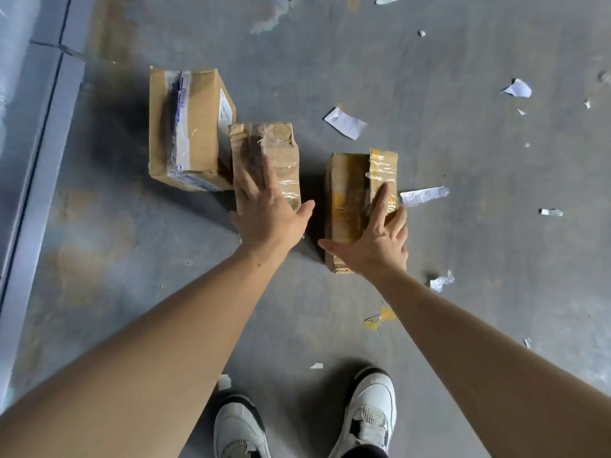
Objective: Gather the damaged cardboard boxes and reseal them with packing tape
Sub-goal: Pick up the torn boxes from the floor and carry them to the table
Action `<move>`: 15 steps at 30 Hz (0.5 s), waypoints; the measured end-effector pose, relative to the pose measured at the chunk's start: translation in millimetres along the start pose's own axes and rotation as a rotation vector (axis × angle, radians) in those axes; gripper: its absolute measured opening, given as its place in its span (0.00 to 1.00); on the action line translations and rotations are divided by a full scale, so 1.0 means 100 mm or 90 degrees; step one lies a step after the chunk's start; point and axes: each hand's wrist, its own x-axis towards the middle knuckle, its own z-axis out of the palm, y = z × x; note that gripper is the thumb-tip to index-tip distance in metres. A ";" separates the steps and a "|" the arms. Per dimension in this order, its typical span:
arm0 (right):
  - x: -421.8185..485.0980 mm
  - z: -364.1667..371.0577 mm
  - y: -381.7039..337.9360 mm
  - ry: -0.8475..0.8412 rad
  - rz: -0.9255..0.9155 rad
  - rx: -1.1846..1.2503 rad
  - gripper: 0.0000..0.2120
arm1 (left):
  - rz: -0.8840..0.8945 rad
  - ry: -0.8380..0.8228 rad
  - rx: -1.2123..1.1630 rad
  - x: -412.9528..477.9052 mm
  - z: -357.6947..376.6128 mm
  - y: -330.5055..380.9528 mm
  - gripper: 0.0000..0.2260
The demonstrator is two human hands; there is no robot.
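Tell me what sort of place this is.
Likely a warehouse or parcel-handling area: a bare grey concrete floor, worn taped cardboard boxes standing on it, and torn paper labels scattered around.

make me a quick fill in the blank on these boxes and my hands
1. The large box lies on the ____ side of the middle box, which the left hand rests on.
2. The tape on the right box, under the right hand, is ____.
3. In all, ____ boxes lie on the floor.
Missing words: left; yellow; three.
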 end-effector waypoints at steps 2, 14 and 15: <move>0.01 0.06 0.01 0.023 0.009 -0.003 0.70 | -0.009 0.002 0.012 0.03 0.04 0.01 0.52; 0.07 0.22 0.06 0.114 0.011 -0.020 0.62 | -0.045 0.014 0.015 0.12 0.18 -0.10 0.52; 0.07 0.22 0.05 0.123 0.008 -0.018 0.61 | -0.047 0.016 0.011 0.12 0.18 -0.10 0.52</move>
